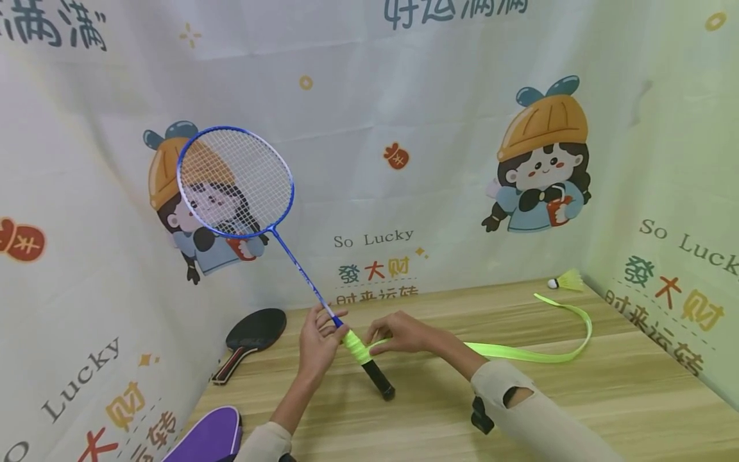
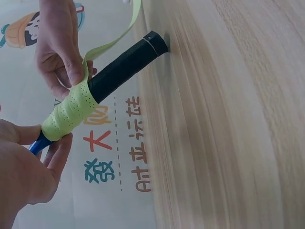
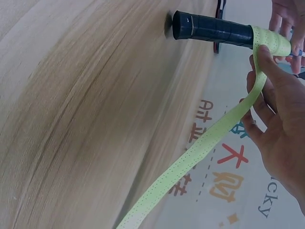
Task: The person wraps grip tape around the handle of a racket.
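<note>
A blue badminton racket [image 1: 300, 266] leans head-up to the left, its black handle [image 2: 126, 67] pointing down at the table. My left hand [image 1: 319, 340] pinches it where the blue cone meets the handle. Perforated neon-green overgrip tape [image 2: 71, 112] covers the upper part of the handle in overlapping turns; the lower part is bare black. Between thumb and fingers my right hand [image 1: 404, 332] pinches the tape right at the last turn. From there the loose strip [image 3: 190, 155] runs off across the table to the right, curling at its far end.
On the left lies a black table tennis paddle [image 1: 256, 328], with a purple case [image 1: 208, 436] nearer me. A yellow shuttlecock [image 1: 567, 280] rests in the back right corner. Printed cloth [image 1: 450, 192] hangs behind and beside the wooden table [image 1: 623, 398].
</note>
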The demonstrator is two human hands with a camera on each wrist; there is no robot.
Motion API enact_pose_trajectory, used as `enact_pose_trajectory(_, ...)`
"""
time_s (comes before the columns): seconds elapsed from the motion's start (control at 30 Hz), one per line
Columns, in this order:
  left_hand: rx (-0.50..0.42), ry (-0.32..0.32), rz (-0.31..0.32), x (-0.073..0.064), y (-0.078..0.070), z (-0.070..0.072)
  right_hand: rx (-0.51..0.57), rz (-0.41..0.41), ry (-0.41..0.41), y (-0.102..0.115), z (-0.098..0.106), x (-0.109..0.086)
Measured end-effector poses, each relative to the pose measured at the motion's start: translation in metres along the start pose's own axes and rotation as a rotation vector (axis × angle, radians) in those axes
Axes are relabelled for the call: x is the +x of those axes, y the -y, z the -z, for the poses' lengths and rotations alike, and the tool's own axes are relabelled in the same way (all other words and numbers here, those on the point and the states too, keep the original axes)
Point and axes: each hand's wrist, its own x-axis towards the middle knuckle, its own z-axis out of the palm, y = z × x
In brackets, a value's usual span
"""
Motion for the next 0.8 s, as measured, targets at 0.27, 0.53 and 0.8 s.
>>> enact_pose_trajectory(0.27, -0.027, 0.036, 0.001, 0.002, -0.001, 0.002, -0.027, 0.002, 0.045, 0.001, -0.001, 0.003)
enact_pose_trajectory(0.53, -0.087, 0.059, 0.021, 0.0, 0.002, 0.005, -0.054, 0.02, 0.064, 0.002, -0.008, 0.005)
enact_pose_trajectory(0.8, -0.04, 0.055, 0.019, -0.002, 0.002, 0.007, -0.123, 0.017, 0.043, 0.008, -0.014, 0.009)
